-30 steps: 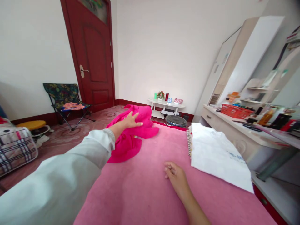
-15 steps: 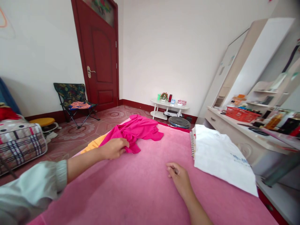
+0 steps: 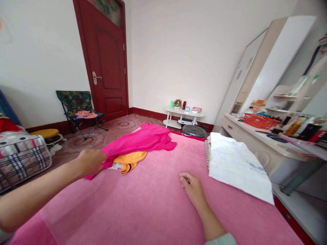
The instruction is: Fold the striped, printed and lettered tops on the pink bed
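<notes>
My left hand (image 3: 92, 162) is closed on the near end of a bright pink shirt (image 3: 143, 139), which stretches away across the far left part of the bed. A yellow-orange garment (image 3: 130, 160) with a dark-striped edge pokes out from under it, beside a bit of white cloth (image 3: 115, 166). Loosely curled, my right hand (image 3: 191, 185) rests over the pink bedspread (image 3: 153, 204), with nothing visible in its fingers. To its right lies a folded white T-shirt (image 3: 235, 166) with blue print, on top of striped cloth (image 3: 207, 153).
Along the right stands a dressing table (image 3: 237, 131) with a red basket (image 3: 259, 120) and bottles. A low white side table (image 3: 173, 111) is by the far wall. On the left are a folding chair (image 3: 76, 102), a yellow stool (image 3: 44, 132) and a plaid bundle (image 3: 22, 153).
My left hand has moved left and nearer, pulling the pink shirt's near end out straighter. More of the yellow-orange garment shows beneath it. My right hand has barely moved.
</notes>
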`<state>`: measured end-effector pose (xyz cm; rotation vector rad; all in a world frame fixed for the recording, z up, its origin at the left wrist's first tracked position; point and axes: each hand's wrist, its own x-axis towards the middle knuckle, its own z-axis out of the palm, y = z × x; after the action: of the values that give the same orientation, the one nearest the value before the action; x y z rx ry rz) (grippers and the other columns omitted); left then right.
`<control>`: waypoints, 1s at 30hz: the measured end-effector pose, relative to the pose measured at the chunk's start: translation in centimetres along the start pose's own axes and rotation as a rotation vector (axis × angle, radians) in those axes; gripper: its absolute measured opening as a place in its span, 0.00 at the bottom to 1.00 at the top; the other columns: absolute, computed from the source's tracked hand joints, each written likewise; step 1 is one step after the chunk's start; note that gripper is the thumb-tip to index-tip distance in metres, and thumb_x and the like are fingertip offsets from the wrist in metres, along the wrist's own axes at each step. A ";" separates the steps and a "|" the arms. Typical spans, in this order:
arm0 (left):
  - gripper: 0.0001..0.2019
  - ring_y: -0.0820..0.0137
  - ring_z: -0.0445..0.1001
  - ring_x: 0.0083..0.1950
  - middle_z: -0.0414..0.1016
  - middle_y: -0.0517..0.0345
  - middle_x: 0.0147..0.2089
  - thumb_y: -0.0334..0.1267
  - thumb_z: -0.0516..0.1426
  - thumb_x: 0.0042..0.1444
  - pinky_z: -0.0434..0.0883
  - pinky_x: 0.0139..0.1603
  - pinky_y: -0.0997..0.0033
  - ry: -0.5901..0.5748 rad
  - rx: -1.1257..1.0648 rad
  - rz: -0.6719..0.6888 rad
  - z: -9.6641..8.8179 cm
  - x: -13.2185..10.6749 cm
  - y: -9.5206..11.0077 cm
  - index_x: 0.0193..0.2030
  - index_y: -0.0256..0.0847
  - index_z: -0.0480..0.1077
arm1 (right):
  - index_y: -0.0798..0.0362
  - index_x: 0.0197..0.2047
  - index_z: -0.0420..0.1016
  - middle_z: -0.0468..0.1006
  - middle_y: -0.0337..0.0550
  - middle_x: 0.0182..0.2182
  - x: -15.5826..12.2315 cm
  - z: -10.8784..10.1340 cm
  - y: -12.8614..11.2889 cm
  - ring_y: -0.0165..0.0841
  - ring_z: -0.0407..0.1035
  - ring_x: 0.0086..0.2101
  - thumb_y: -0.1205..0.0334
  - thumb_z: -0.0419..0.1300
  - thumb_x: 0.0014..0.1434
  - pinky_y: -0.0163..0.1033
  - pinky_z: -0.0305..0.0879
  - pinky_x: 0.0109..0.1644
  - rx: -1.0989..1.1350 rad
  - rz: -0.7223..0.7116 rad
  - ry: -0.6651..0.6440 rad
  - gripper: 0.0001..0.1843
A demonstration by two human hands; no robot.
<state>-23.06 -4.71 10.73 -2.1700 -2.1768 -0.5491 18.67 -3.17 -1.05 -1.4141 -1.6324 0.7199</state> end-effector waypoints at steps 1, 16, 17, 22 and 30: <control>0.03 0.61 0.71 0.31 0.72 0.57 0.23 0.36 0.60 0.40 0.65 0.41 0.58 -0.003 0.003 0.044 0.6 0.4 2.1 0.19 0.41 0.72 | 0.54 0.38 0.77 0.79 0.43 0.29 0.0 0.0 0.0 0.35 0.72 0.26 0.56 0.53 0.55 0.38 0.66 0.33 0.005 0.002 0.002 0.16; 0.16 0.61 0.68 0.54 0.73 0.52 0.50 0.33 0.56 0.52 0.64 0.56 0.60 -0.035 -0.518 0.404 18.4 6.0 23.0 0.47 0.43 0.75 | 0.57 0.37 0.76 0.74 0.39 0.22 -0.6 -0.7 -1.3 0.31 0.68 0.23 0.55 0.58 0.51 0.35 0.63 0.28 0.290 0.109 0.059 0.15; 0.16 0.60 0.67 0.54 0.72 0.52 0.51 0.35 0.57 0.52 0.63 0.57 0.59 -0.016 -0.508 0.423 18.8 5.9 22.8 0.48 0.44 0.75 | 0.57 0.36 0.75 0.74 0.39 0.22 -0.7 -0.5 -1.4 0.30 0.68 0.23 0.56 0.58 0.51 0.35 0.63 0.28 0.288 0.110 0.058 0.14; 0.14 0.63 0.66 0.53 0.71 0.55 0.51 0.37 0.56 0.54 0.63 0.56 0.63 -0.008 -0.524 0.460 19.4 6.1 22.2 0.47 0.47 0.75 | 0.55 0.37 0.75 0.76 0.41 0.24 0.7 -2.1 -1.0 0.33 0.70 0.24 0.55 0.57 0.50 0.36 0.65 0.28 0.207 0.147 -0.046 0.15; 0.12 0.63 0.66 0.52 0.72 0.57 0.48 0.35 0.57 0.52 0.63 0.54 0.64 -0.009 -0.517 0.367 19.2 6.1 22.8 0.43 0.47 0.76 | 0.57 0.47 0.74 0.74 0.53 0.49 8.2 -21.0 4.6 0.41 0.65 0.52 0.59 0.54 0.51 0.45 0.58 0.58 -0.867 0.155 0.453 0.21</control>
<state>3.33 5.52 -0.39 -2.7262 -1.7008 -1.1722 39.07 3.67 7.06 -2.1226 -1.5189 -0.2982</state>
